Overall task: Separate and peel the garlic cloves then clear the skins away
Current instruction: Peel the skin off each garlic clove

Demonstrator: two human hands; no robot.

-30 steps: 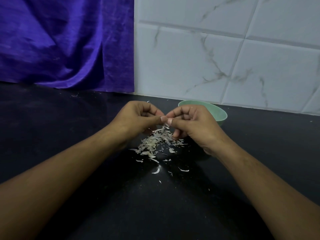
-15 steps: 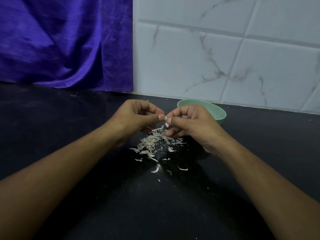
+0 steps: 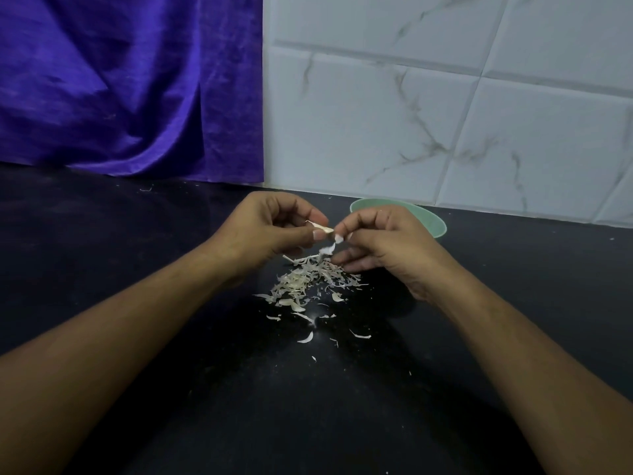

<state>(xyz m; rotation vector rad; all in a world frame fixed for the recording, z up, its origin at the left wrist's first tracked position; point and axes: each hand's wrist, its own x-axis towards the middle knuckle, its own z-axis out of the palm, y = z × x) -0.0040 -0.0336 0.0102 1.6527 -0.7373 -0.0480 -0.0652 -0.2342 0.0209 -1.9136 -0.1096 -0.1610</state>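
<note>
My left hand [image 3: 270, 231] pinches a small pale garlic clove [image 3: 322, 228] between thumb and fingers, above the black counter. My right hand [image 3: 380, 245] meets it from the right, its fingertips gripping a thin white strip of skin [image 3: 328, 249] that hangs down from the clove. Directly below both hands lies a pile of garlic skins [image 3: 310, 281], with loose flakes scattered toward me. A pale green bowl [image 3: 433, 222] stands behind my right hand, mostly hidden by it; its contents cannot be seen.
The black counter [image 3: 239, 389] runs back to a white marbled tile wall [image 3: 445, 114]. A purple cloth [image 3: 120, 84] hangs at the back left and reaches the counter.
My hands have lifted slightly and drawn a little apart. A strip of skin now hangs from the clove between my fingertips.
</note>
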